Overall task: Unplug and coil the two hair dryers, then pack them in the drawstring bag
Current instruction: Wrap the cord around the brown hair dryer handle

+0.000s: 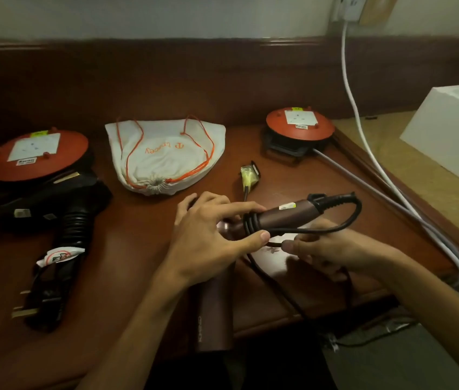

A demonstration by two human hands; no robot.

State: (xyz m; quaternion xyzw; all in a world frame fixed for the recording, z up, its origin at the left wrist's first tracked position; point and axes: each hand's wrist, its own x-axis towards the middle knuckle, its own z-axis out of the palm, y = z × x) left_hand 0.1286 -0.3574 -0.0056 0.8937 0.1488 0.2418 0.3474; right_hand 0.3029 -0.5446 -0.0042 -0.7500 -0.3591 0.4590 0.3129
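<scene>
Head view: left hand [208,235] grips the brown plastic hair dryer [250,220]; right hand [326,249] pinches its black cord [335,223]; coiling is midway, so next wrap the loose cord up to the yellow-tagged plug [250,175].

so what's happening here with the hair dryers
A person is winding the cord around the handle of a brown hair dryer. The left hand grips the dryer, and the right hand pinches the cord. The black hair dryer lies on the left, unplugged, its cord bundled. The drawstring bag lies on the desk, cinched shut.
</scene>
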